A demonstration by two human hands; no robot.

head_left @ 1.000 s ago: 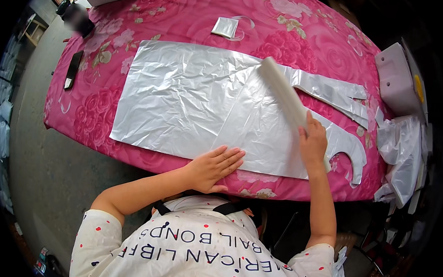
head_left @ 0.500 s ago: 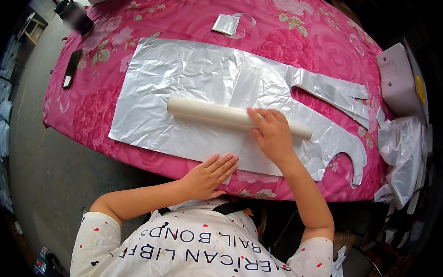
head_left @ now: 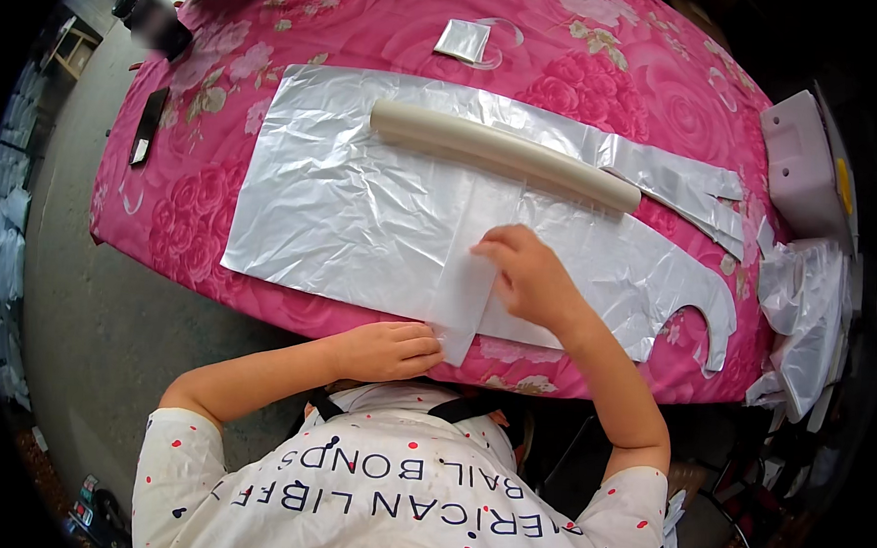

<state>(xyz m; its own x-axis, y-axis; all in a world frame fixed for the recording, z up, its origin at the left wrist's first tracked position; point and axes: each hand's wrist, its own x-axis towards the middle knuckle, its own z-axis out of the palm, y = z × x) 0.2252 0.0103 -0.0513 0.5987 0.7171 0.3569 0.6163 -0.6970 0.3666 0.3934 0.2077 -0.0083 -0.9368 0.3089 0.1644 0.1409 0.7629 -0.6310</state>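
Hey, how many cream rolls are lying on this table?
1: the long cream cylindrical roll lies across the wrinkled silvery plastic sheet, beyond the right hand and apart from it.

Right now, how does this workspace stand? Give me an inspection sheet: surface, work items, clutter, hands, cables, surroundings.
Surface: pink floral tablecloth, partly covered by the work.
Work items: silver sheet, laid out, wrinkled, cut-outs toward its right end; pale roll lying on it; pale strip reaching past its near edge.
Clutter: small silver packet beyond the sheet; dark flat object to the left; pale bin and plastic bags at the right.
Hands: left hand at the strip's near end, fingers curled; right hand at the strip, grip unclear.
Cables: nothing seen for certain.
Surroundings: grey floor at left; lower right dark.
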